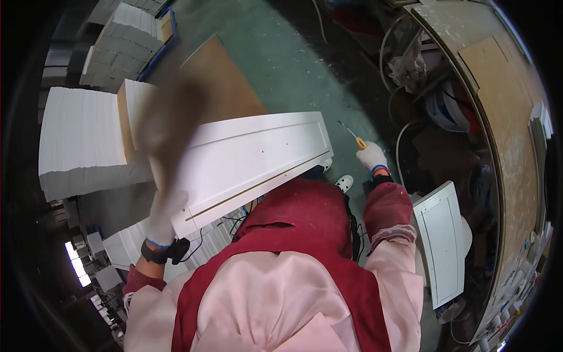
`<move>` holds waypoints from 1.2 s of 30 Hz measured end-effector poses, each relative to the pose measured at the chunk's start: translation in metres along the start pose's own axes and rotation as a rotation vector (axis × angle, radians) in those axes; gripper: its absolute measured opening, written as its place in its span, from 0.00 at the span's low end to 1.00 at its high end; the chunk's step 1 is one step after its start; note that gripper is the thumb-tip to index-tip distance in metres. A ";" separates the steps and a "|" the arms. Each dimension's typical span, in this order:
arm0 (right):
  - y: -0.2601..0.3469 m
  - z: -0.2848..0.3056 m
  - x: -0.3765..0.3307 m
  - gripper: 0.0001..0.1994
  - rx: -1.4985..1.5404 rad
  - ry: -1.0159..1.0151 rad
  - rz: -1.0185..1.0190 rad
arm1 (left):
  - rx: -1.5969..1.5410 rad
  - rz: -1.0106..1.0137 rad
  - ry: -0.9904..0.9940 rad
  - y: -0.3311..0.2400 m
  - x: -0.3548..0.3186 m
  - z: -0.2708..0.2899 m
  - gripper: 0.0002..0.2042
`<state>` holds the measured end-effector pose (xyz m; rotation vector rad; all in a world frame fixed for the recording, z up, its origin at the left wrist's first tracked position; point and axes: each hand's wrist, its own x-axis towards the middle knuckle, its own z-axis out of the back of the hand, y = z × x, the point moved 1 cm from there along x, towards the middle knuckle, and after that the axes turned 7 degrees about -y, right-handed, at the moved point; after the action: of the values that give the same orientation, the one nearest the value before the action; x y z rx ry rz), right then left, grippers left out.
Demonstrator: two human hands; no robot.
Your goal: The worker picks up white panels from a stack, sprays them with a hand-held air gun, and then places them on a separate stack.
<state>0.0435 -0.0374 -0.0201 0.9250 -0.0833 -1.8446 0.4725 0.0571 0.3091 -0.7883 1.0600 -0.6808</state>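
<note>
A long white panel [252, 155] with a raised border and small holes lies tilted across my front. My gloved left hand [162, 220] is at its near left end and grips the edge there. A brownish blur [176, 117] covers part of the panel's left side and some of that hand's fingers. My gloved right hand [373, 157] is closed round the yellow handle of a screwdriver [360, 142], held apart from the panel's right end. The screwdriver's thin shaft points up and to the left.
Tall stacks of white boards [79, 132] stand at the left, with more [126, 44] behind. A brown sheet [226, 79] lies on the green floor [275, 56]. At the right, a smaller white panel [441, 243] leans by a long worktable [510, 146]; a hose [400, 146] curves beside it.
</note>
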 end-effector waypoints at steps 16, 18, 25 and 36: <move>0.115 0.059 -0.169 0.17 0.639 0.388 0.585 | 0.100 -0.080 0.170 0.024 0.044 -0.064 0.21; 0.125 0.066 -0.177 0.16 0.455 0.364 0.681 | -0.023 -0.077 0.166 0.030 0.043 -0.071 0.21; 0.113 0.059 -0.147 0.18 0.303 0.172 0.628 | -0.044 0.061 0.255 0.033 0.051 -0.085 0.24; 0.043 0.024 -0.150 0.16 0.186 0.387 0.379 | -0.284 0.155 0.152 0.038 0.048 -0.088 0.16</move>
<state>0.0877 0.0560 0.0989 1.2856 -0.1792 -1.3024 0.4107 0.0187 0.2299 -0.8965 1.3616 -0.4684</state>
